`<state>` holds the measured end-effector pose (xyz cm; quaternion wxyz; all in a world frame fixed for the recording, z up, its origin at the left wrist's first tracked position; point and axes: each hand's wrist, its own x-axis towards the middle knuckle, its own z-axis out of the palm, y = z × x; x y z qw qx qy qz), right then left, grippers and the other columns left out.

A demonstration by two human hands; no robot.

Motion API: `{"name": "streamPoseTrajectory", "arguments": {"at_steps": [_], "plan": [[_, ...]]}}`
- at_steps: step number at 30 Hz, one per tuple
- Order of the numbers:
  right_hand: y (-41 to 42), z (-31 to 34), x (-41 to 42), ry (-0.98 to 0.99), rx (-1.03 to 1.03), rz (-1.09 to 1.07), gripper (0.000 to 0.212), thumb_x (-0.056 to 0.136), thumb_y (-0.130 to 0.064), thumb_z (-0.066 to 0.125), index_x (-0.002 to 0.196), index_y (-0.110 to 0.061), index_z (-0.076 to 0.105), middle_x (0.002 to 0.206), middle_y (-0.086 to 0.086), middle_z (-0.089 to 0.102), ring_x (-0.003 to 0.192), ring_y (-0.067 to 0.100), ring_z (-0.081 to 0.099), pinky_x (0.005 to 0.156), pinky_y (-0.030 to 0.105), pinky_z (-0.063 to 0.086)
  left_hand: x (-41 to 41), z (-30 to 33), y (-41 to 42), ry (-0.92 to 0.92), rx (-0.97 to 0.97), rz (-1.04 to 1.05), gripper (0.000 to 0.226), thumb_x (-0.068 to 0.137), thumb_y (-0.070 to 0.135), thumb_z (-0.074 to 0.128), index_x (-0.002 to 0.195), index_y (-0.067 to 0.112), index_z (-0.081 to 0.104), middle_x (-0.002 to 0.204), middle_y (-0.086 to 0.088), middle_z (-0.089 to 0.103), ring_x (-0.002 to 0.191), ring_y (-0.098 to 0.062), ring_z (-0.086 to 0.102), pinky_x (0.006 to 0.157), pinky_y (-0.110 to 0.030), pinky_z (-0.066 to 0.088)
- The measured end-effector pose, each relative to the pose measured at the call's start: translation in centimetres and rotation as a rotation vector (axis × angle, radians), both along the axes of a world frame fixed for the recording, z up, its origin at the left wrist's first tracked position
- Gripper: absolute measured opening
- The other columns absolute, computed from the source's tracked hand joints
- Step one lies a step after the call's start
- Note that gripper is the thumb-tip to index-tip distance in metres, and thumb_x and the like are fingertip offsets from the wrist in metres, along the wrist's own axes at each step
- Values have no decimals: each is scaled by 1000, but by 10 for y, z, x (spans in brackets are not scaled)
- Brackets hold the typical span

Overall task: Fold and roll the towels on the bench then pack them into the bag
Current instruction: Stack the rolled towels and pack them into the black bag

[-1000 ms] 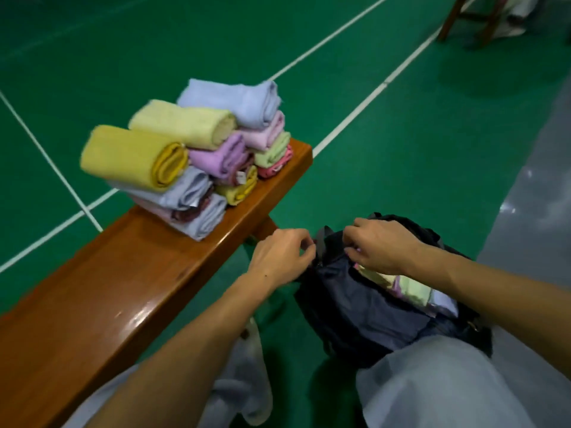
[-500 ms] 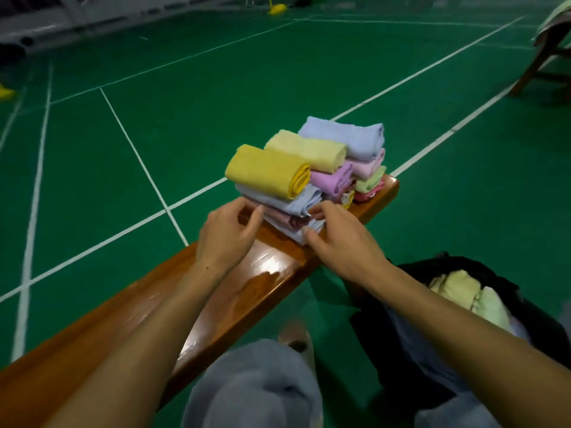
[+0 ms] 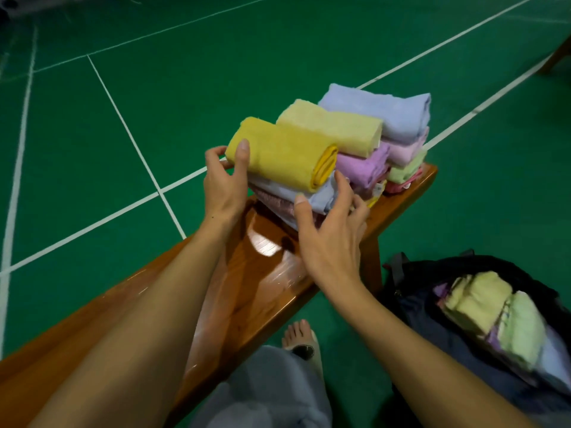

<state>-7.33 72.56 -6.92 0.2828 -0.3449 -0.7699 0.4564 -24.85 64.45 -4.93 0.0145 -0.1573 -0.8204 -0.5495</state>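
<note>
Presently, the packing stage is under way. The rolled towels (image 3: 340,143) sit stacked at the far end of the tabletop (image 3: 262,273), toward 1 o'clock in the view, some overhanging its edge. All visible towels appear rolled, so folding looks complete; several rolls already lie in the open bag (image 3: 463,307) on the floor at 4 o'clock. A sizeable stack remains to be moved.

The left hand (image 3: 224,180) is spread, thumb and fingers touching the near end of the mustard towel (image 3: 278,152) on top. The right hand (image 3: 327,230) is spread too, fingertips against the lower rolls at 3 o'clock of the stack; neither is clamped shut.

The stack sits close to the tabletop's end, so a careless pull could tip rolls off. The near tabletop is bare and the green floor (image 3: 123,118) is open, giving room to carry to the bag
</note>
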Motion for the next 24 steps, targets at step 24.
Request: {"name": "streamPoseTrajectory", "arguments": {"at_steps": [24], "plan": [[23,20,20,-84,-444,14,67,82,-90,49,122,-38,42,132,-1,31,122,23,28,92,42,30,42,-23,-18,-530,345,-77,89,65,95,63,126,31,71,119,-8,78,111,-33,74,96,-57,58]]}}
